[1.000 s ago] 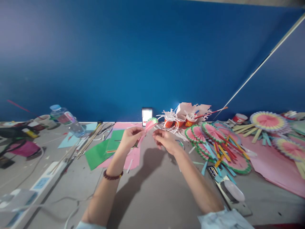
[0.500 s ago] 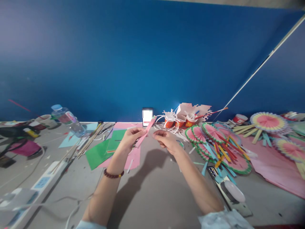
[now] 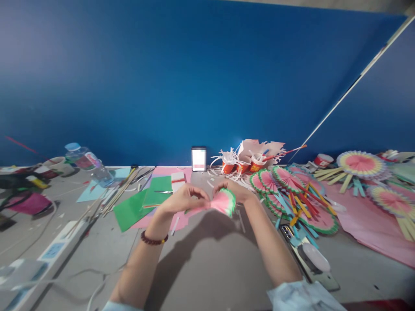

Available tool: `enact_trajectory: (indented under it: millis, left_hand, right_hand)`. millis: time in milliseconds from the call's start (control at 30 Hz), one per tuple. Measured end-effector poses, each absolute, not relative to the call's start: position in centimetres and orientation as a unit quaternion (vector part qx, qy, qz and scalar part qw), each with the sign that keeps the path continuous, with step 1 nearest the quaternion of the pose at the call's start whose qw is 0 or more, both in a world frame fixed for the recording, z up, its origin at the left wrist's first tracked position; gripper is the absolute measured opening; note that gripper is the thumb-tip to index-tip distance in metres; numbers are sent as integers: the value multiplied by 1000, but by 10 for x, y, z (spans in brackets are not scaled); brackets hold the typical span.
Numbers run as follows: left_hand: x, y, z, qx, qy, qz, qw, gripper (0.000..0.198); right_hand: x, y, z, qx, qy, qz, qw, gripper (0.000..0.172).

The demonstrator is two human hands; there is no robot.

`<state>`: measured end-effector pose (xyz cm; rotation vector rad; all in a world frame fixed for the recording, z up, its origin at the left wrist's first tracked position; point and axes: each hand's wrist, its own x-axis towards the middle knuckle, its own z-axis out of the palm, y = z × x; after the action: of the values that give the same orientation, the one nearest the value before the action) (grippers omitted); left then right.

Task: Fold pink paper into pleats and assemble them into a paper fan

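A pleated pink paper fan (image 3: 223,202) with a green and white edge is held up above the table between my hands. My left hand (image 3: 187,198) pinches it at its narrow middle, and a thin folded part stretches left below those fingers. On the right half the pleats are spread out. My right hand (image 3: 234,191) is closed at the upper side of this spread half, its fingertips partly hidden behind the paper. Left of my left hand, scissors (image 3: 164,191) rest on green paper sheets (image 3: 136,212), with pink paper (image 3: 181,221) beneath.
Finished paper fans (image 3: 292,179) with coloured strips lie at the right, near a phone (image 3: 329,276) with a white mouse-like object on it. Paper cups (image 3: 257,163) and a lit phone (image 3: 199,160) stand by the wall. At left are a bottle (image 3: 94,166) and a power strip (image 3: 53,250).
The pink paper was a narrow folded strip in my left hand, with my right hand apart from it. Now one half is fanned out and my right hand is at it; both hands are lower.
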<state>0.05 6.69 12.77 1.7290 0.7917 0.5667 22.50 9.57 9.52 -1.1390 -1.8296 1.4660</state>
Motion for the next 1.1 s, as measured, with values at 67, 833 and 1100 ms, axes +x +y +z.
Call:
enact_trajectory:
  millis: [67,833,1100]
  left_hand:
    - [4,64,129,768,287,199,537,20]
    - [13,74,106,717,486,310,392,22]
    - [11,80,109,653,485,425,397,12]
  right_hand:
    - [232,98,95,-407,-701,541,225,20]
    - [195,31,150,-531,-760,246,283,13]
    - [192,31,150,-543,-763,204,285,16]
